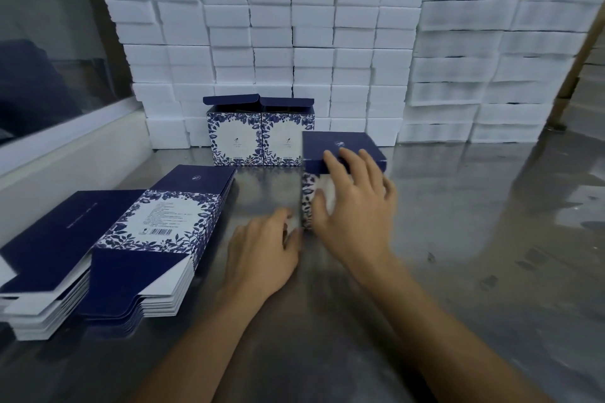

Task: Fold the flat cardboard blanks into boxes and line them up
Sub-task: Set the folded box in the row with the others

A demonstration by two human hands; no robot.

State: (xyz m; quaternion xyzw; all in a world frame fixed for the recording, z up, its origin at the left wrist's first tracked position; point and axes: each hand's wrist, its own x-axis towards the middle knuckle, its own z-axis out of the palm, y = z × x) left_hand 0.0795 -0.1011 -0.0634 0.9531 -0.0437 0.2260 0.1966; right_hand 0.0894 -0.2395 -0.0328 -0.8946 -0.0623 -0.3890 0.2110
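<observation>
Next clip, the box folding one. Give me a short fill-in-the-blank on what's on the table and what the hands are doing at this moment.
1. The number of finished boxes standing side by side at the foam blocks is ____.
2. The stack of flat blanks lies on the person's ____ side.
3. The right hand rests its fingers on the ____ blue top of the box being folded.
4. The left hand touches that box at its ____ corner.

Missing words: two; left; dark; lower
</observation>
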